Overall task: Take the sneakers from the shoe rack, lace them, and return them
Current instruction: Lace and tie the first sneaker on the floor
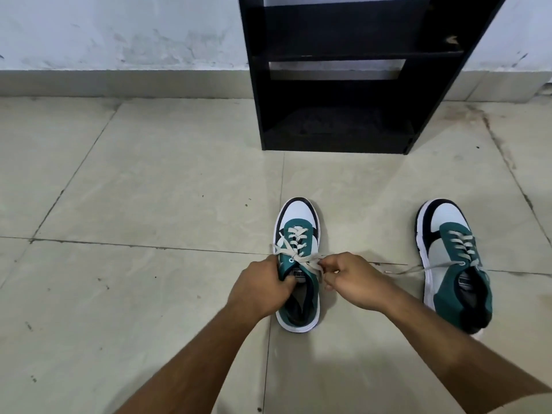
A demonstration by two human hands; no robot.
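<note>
Both sneakers stand on the floor point(149, 189) before the shoe rack point(337, 85). The left hand point(258, 289) grips the near sneaker point(298, 264) at its collar; the right hand point(352, 282) pinches its lace point(310, 261). The far sneaker point(457, 264) appears laced but untied. Tying and returning remain.

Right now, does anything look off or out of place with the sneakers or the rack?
Nothing is damaged. The right sneaker sits apart with its lace trailing loose across the floor, untied. The left sneaker is mid-lacing, between the left hand and right hand. The rack shows no shoes.
</note>
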